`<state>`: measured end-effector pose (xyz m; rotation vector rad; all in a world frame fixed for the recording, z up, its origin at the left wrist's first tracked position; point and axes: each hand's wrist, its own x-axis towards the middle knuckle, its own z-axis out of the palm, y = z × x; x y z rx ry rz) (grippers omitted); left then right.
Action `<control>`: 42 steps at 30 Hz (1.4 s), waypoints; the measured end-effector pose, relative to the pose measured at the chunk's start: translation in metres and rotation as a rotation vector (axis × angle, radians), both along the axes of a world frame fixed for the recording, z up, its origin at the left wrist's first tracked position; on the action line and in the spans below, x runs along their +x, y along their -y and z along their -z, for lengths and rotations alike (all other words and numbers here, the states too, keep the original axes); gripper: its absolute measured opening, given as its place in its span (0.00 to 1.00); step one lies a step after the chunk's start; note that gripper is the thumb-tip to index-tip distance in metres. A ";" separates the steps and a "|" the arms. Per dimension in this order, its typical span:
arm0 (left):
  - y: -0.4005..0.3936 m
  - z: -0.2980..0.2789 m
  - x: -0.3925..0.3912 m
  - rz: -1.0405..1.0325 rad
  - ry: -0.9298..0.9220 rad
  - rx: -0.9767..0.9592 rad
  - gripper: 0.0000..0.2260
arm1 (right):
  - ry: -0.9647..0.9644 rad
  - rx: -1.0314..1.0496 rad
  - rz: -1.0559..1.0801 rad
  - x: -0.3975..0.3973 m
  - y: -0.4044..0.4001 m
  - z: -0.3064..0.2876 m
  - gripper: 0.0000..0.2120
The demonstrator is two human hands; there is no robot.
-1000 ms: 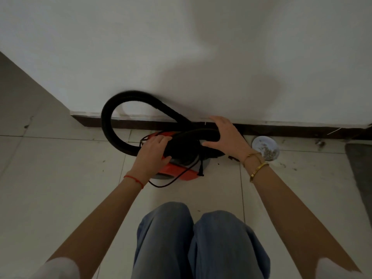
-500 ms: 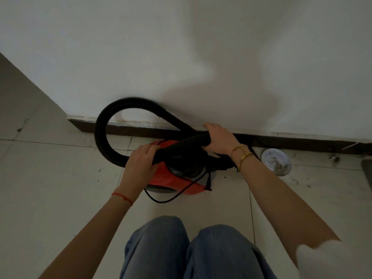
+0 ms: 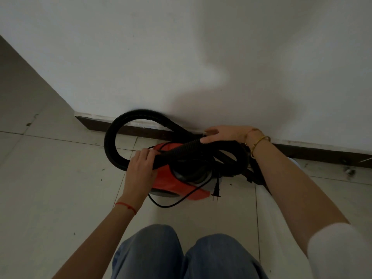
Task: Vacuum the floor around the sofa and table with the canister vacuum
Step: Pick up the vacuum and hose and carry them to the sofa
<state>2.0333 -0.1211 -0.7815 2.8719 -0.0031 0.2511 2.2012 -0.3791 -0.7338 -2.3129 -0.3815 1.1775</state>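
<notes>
- Against the foot of the wall (image 3: 181,57), the orange canister vacuum (image 3: 173,182) sits on the tiled floor (image 3: 50,188), just under our fingers.
- Our left hand (image 3: 138,170) has its fingers curled round the black ribbed hose (image 3: 177,151) where it crosses the top of the canister.
- Our right hand (image 3: 223,134) grips the same hose further along, thumb below and fingers over it, just in front of the dark skirting (image 3: 322,154).
- Beyond the left fingers the hose rises in a wide loop that leans on the wall.
- Below the right fingers the power cord (image 3: 181,200) trails across the floor, its plug (image 3: 216,190) lying loose beside the canister.
- A second ago both hands only rested on the machine; now both have closed on the hose and lifted that stretch clear of the body.
- We judge that this is the unwinding step: the vacuum is stowed and unplugged, so no floor has been cleaned yet.
- Our knees in blue jeans (image 3: 181,256) are nearest the camera.
</notes>
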 end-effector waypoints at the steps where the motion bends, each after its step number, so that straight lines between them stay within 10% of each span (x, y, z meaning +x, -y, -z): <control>1: 0.002 0.000 -0.001 0.008 0.003 -0.012 0.18 | 0.026 0.002 0.016 0.003 -0.001 0.001 0.35; 22: -0.008 -0.001 0.004 0.058 -0.033 -0.032 0.21 | 0.090 -0.184 -0.156 0.057 -0.075 0.087 0.32; 42: 0.000 -0.080 0.042 0.265 0.188 0.089 0.14 | 0.237 0.080 0.275 -0.009 0.020 -0.032 0.21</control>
